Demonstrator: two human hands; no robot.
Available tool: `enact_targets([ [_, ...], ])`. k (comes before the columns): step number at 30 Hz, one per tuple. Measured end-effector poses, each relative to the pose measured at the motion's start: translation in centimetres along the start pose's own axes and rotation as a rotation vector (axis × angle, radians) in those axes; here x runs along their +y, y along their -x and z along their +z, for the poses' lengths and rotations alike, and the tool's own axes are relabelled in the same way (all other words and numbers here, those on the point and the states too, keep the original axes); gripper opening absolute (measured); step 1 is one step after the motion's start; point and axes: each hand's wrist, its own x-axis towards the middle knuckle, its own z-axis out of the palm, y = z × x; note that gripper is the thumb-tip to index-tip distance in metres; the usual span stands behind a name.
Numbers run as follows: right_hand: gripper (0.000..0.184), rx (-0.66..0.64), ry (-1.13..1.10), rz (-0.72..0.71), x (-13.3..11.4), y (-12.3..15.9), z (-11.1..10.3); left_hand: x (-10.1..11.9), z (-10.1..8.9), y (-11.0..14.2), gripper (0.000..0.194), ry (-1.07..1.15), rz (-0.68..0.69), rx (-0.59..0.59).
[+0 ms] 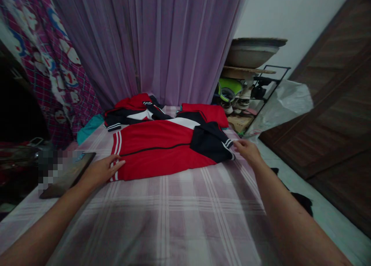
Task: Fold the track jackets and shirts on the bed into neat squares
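A red, navy and white zip-up jacket (156, 158) lies lengthwise across the bed, its striped hem to the left and its navy part to the right. My left hand (100, 169) rests on the hem, thumb and fingers apart, touching the fabric. At the other end, my right hand (247, 150) has its fingers closed at the white-striped navy edge. Behind lie another red and navy jacket (131, 107) at the left, its striped cuff showing, and a folded red garment (213, 113) at the right.
A dark tablet-like object (69, 177), partly blurred out, lies at the bed's left edge. Purple curtains (174, 46) hang behind the plaid sheet (174, 219). To the right stand a rack with shoes (243, 98), a plastic bag (286, 104) and a brown wooden door (327, 104).
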Motion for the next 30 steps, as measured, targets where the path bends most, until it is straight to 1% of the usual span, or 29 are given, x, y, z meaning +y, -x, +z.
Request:
enact_targets([
  [2, 0.04, -0.008, 0.178, -0.084, 2.5, 0.7, 0.7, -1.2, 0.4, 0.8, 0.059, 0.09, -0.084, 0.035],
  [4, 0.043, -0.071, 0.224, -0.172, 3.8, 1.4, 1.5, -2.0, 0.4, 1.2, 0.063, 0.184, -0.152, 0.069],
  [6, 0.042, -0.096, 0.184, -0.23, 4.0, 1.7, 2.6, -2.1, 0.5, 1.6, 0.062, 0.251, -0.205, 0.082],
  [8, 0.041, -0.046, 0.1, -0.276, 3.4, 1.8, 3.7, -1.6, 0.9, 2.0, 0.058, 0.313, -0.237, 0.113],
  [9, 0.041, -0.014, 0.049, -0.295, 3.0, 1.8, 4.1, -1.1, 1.1, 2.2, 0.055, 0.355, -0.244, 0.152],
  [11, 0.043, 0.034, -0.022, -0.32, 2.3, 1.8, 4.5, 0.0, 1.7, 2.6, 0.051, 0.438, -0.249, 0.271],
  [13, 0.044, 0.066, 0.007, -0.298, 2.0, 1.8, 4.2, 0.8, 2.0, 2.8, 0.045, 0.471, -0.261, 0.383],
  [14, 0.044, 0.087, 0.058, -0.27, 2.1, 1.9, 3.7, 1.1, 2.0, 2.9, 0.041, 0.461, -0.27, 0.417],
  [16, 0.045, 0.131, 0.193, -0.218, 2.9, 2.4, 2.4, 1.1, 1.6, 3.1, 0.035, 0.414, -0.272, 0.456],
  [18, 0.047, 0.15, 0.339, -0.186, 4.2, 3.4, 1.0, 0.6, 1.0, 3.5, 0.032, 0.349, -0.238, 0.471],
  [20, 0.049, 0.11, 0.478, -0.152, 5.7, 4.6, 0.0, 0.1, 0.7, 4.0, 0.033, 0.273, -0.184, 0.432],
  [23, 0.051, -0.01, 0.638, -0.107, 7.0, 6.7, -0.4, -0.1, 0.8, 5.0, 0.035, 0.167, -0.135, 0.297],
  [26, 0.052, -0.099, 0.711, -0.109, 6.7, 7.9, -0.2, 0.1, 1.0, 5.7, 0.041, 0.076, -0.169, 0.185],
  [28, 0.052, -0.136, 0.73, -0.105, 6.0, 8.1, -0.3, -0.1, 1.1, 5.9, 0.043, 0.016, -0.186, 0.127],
  [30, 0.052, -0.158, 0.746, -0.089, 5.1, 8.0, -0.5, -0.5, 0.9, 5.8, 0.043, -0.025, -0.175, 0.085],
])
